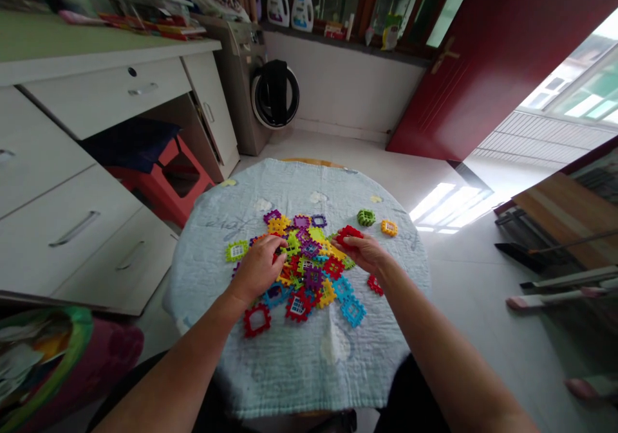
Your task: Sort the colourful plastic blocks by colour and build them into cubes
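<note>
A heap of colourful plastic interlocking building blocks (313, 278), square with notched edges and some with window grids, lies on the round table. My right hand (367, 251) pinches a red block (348, 233) at the heap's right side. At the left edge of the heap, my left hand (261, 264) has its fingers curled in beside a green block (292, 244); a bit of red shows at its fingertips, but what it grips is partly hidden. Apart from the heap, a green joined block (366, 217) and a yellow window block (389, 228) lie at the right.
A pale blue cloth (309, 375) covers the table. A red stool (181, 175) stands under the white desk (72, 114), near a washing machine (244, 79) with its door open. A filled bin (103, 356) is at lower left, a red door (463, 60) at right.
</note>
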